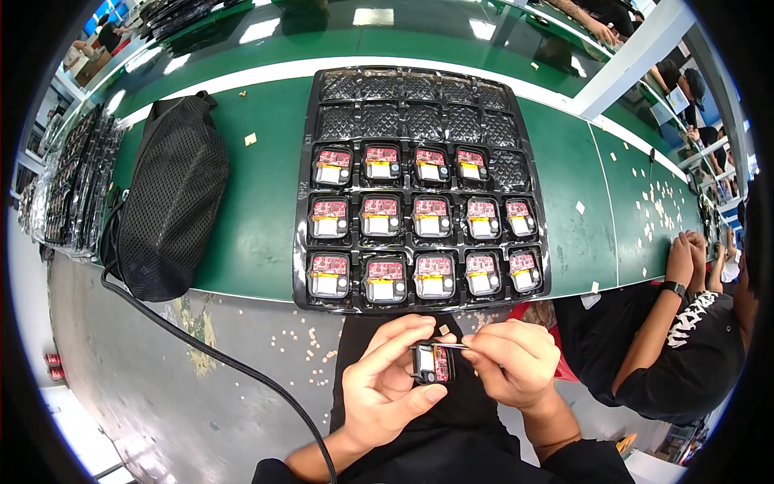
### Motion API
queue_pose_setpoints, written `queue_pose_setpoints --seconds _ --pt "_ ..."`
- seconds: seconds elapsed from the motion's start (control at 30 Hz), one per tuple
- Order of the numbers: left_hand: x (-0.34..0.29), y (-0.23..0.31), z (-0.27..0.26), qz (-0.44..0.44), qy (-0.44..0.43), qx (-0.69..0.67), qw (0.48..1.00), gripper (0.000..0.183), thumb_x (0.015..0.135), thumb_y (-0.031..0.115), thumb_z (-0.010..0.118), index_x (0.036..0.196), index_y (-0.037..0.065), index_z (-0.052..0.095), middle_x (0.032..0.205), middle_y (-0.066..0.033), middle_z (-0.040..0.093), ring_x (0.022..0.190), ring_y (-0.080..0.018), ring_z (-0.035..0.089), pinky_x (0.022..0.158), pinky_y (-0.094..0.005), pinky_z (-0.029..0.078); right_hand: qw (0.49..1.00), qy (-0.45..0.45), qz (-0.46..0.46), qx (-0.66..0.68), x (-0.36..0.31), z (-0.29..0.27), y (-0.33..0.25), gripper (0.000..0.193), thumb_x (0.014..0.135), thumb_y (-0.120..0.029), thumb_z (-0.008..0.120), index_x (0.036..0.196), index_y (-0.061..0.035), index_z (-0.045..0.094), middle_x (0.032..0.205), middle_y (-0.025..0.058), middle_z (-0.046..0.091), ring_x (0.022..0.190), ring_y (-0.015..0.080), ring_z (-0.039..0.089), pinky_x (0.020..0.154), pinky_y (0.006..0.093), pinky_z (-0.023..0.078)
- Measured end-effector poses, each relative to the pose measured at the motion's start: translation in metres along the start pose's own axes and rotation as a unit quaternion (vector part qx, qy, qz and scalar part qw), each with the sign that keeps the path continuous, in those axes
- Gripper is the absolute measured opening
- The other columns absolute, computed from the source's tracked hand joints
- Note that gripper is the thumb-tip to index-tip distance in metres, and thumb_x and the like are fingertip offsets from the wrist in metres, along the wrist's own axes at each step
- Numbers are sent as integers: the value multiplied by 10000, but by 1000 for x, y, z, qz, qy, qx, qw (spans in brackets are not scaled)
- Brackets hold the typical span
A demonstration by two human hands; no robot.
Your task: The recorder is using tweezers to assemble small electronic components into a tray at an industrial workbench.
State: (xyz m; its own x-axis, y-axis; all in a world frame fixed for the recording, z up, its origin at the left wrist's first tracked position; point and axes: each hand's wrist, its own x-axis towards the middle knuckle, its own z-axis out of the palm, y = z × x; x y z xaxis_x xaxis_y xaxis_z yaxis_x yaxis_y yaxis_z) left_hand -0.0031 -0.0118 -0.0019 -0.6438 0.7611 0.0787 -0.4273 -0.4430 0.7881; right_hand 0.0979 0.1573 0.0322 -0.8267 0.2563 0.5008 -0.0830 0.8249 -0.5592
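My left hand [389, 387] grips a small black square device housing [433, 363] by its sides, just beyond the tray's near edge and above my lap. Its open face shows a red circuit board, a white block and a yellow strip. Closed in a pinch, my right hand [516, 359] holds thin metal tweezers [450, 345] whose tip reaches the top edge of the housing. A black moulded tray [423, 121] lies ahead on the bench. Several similar housings [431, 216] fill its three near rows, except one pocket at the right; the two far rows hold none.
A black mesh bag [177, 194] lies left of the tray on the green bench [258, 202], with a black cable [218, 353] running down past my left arm. Stacked wrapped trays [76, 177] stand far left. A co-worker [685, 347] sits close on the right. Small paper bits litter bench and floor.
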Motion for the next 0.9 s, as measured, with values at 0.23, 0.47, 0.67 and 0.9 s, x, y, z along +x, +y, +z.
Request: queue_pose_setpoints --seconds 0.23,0.47,0.67,0.9 --pt "-1 1 2 -8 24 -1 1000 628 847 -107 761 1421 -104 505 1459 -203 436 1331 -376 557 1101 -452 505 996 -7 -50 -77 -4 3 -1 285 716 -51 863 977 -41 751 861 50 716 624 164 662 525 283 498" --pt "-1 4 0 155 15 195 968 593 751 -26 883 1286 -76 634 1261 -185 554 1184 -352 658 1008 -468 573 987 10 87 134 -11 -2 -5 246 819 -91 821 999 -2 678 912 94 701 589 129 581 502 248 442" --pt "9 -2 12 290 -23 394 872 537 692 -15 895 1186 -5 685 1158 -178 653 1067 -369 702 896 -414 623 981 -84 116 134 10 -22 -37 452 769 -201 903 1105 16 691 970 140 718 763 239 725 627 320 590" --pt "1 -16 10 334 -21 419 844 732 786 129 897 1396 96 493 1265 -196 571 1120 -385 654 922 -459 593 984 108 86 -113 34 -32 -5 261 773 23 809 1021 18 728 932 160 719 766 278 715 658 334 580"
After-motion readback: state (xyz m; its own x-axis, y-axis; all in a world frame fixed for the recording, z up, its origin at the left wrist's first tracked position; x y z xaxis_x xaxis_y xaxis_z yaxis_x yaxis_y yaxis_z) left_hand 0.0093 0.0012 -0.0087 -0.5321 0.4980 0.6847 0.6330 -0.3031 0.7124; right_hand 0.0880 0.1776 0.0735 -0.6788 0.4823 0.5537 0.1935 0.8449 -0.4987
